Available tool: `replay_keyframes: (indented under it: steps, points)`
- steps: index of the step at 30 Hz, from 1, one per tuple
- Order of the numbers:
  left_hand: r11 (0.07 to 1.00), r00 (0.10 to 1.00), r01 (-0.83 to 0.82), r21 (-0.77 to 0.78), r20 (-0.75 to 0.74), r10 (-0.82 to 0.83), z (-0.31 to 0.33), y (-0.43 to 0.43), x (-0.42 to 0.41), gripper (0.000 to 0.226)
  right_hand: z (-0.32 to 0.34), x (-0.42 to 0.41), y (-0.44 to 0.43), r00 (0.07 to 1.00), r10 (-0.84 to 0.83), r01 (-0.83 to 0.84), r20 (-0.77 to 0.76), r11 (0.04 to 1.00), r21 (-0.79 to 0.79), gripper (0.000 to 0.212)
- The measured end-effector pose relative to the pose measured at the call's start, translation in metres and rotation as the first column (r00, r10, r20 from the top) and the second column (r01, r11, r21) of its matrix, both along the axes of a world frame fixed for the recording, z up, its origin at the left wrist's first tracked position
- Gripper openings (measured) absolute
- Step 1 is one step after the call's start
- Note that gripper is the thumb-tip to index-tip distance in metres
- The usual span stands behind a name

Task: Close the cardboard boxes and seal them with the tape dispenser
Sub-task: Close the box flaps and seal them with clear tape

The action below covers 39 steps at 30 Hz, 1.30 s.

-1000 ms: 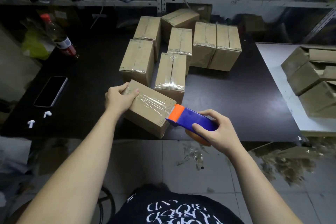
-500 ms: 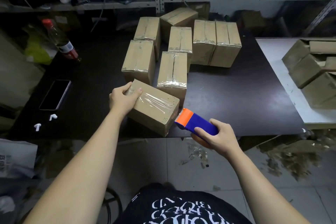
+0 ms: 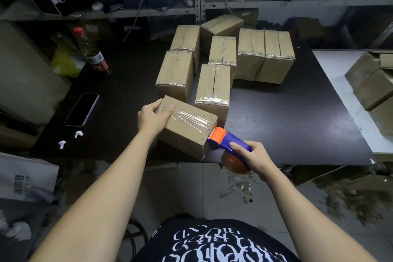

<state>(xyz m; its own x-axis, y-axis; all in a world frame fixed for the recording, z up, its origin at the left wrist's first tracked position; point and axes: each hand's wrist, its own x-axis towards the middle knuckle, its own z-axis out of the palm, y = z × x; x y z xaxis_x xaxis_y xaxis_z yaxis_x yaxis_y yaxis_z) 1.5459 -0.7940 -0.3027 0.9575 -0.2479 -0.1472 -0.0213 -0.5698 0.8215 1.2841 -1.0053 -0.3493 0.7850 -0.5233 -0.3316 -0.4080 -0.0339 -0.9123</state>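
Note:
A closed cardboard box (image 3: 187,132) lies at the black table's near edge, with a strip of clear tape across its top. My left hand (image 3: 154,117) grips its far left corner, thumb on top. My right hand (image 3: 252,156) holds the blue and orange tape dispenser (image 3: 227,141). The dispenser's orange head touches the box's right end near the top edge. Its tape roll hangs below my fingers, partly hidden. Several taped boxes (image 3: 213,85) stand behind on the table.
On the left of the black table (image 3: 287,125) lie a phone (image 3: 82,109) and two earbuds (image 3: 70,139), and a bottle (image 3: 93,53) stands farther back. A white table (image 3: 344,95) at right carries unsealed boxes (image 3: 374,83). Shelves run behind. Tape scraps litter the floor.
The dispenser came off the box's right end half a second ago and now touches it again. My left hand has kept its grip on the box.

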Motion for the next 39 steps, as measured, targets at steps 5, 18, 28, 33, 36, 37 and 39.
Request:
replay_keyframes:
  steps: [5, 18, 28, 33, 36, 37, 39]
  points:
    - [0.999, 1.0, -0.029, -0.012, 0.002, 0.029, 0.004, 0.002, -0.006, 0.07, -0.002, 0.005, -0.001, 0.999, -0.006, 0.01, -0.04, 0.997, 0.079, 0.086]
    - [0.997, 0.996, -0.048, 0.059, -0.077, 0.053, 0.012, 0.021, -0.015, 0.065, -0.002, 0.003, 0.0, 0.947, -0.315, 0.315, -0.058, 0.949, -0.004, 0.054]
    - [0.973, 0.976, -0.218, 0.082, -0.012, 0.219, 0.009, 0.089, -0.028, 0.048, 0.02, 0.021, 0.042, 0.975, -0.17, 0.161, 0.142, 0.984, 0.069, 0.033]
    - [0.927, 0.93, -0.365, 0.085, -0.01, 0.367, 0.01, 0.096, -0.044, 0.053, 0.034, 0.037, 0.069, 0.979, -0.111, 0.103, 0.169, 0.993, 0.056, 0.028]
    - [0.961, 0.958, -0.275, 0.03, -0.073, 0.277, 0.009, 0.092, -0.046, 0.046, 0.046, 0.043, 0.081, 0.969, -0.145, 0.138, 0.202, 0.989, 0.051, 0.035]
    - [0.97, 0.965, -0.244, -0.018, -0.109, 0.241, 0.009, 0.089, -0.048, 0.044, 0.051, 0.044, 0.084, 0.962, -0.164, 0.16, 0.217, 0.986, 0.035, 0.036]
    - [0.974, 0.968, -0.21, -0.084, -0.161, 0.195, 0.011, 0.085, -0.05, 0.044, 0.061, 0.049, 0.088, 0.964, -0.162, 0.185, 0.212, 0.978, -0.095, 0.032]
